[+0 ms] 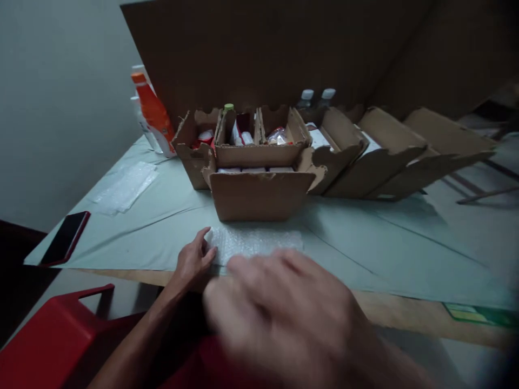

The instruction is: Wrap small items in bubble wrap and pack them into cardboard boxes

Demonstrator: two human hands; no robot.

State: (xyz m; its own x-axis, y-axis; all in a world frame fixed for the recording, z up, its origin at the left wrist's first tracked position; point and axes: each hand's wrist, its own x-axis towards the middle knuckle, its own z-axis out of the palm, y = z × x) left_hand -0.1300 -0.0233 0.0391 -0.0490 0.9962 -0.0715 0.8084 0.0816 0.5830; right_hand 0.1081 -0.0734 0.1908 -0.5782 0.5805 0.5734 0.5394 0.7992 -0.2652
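Head view: I take the front cardboard box (259, 197) as my landmark. The bubble wrap sheet (255, 243) lies flat on the grey-green table cover (365, 243), just in front of that box and nearly as wide as it.

My left hand (193, 262) sits in front of the box's left corner. Its fingers are loosely bent, with the tips on the sheet's left edge, pressing rather than closed around it. My right hand (284, 319) hangs over the sheet's near edge, close to the camera and blurred. The fingers look spread, but I cannot tell whether it grips anything or touches the sheet.

I judge the step in hand to be laying out and steadying the sheet. A next move calls for a firm hold on both edges, so the sheet stays flat and clear of the box.

Left of the box lie a second bubble wrap piece (124, 188) and a phone (67, 237). An orange bottle (154, 116) stands behind the box to the left, and more open boxes (385, 162) run off to its right.
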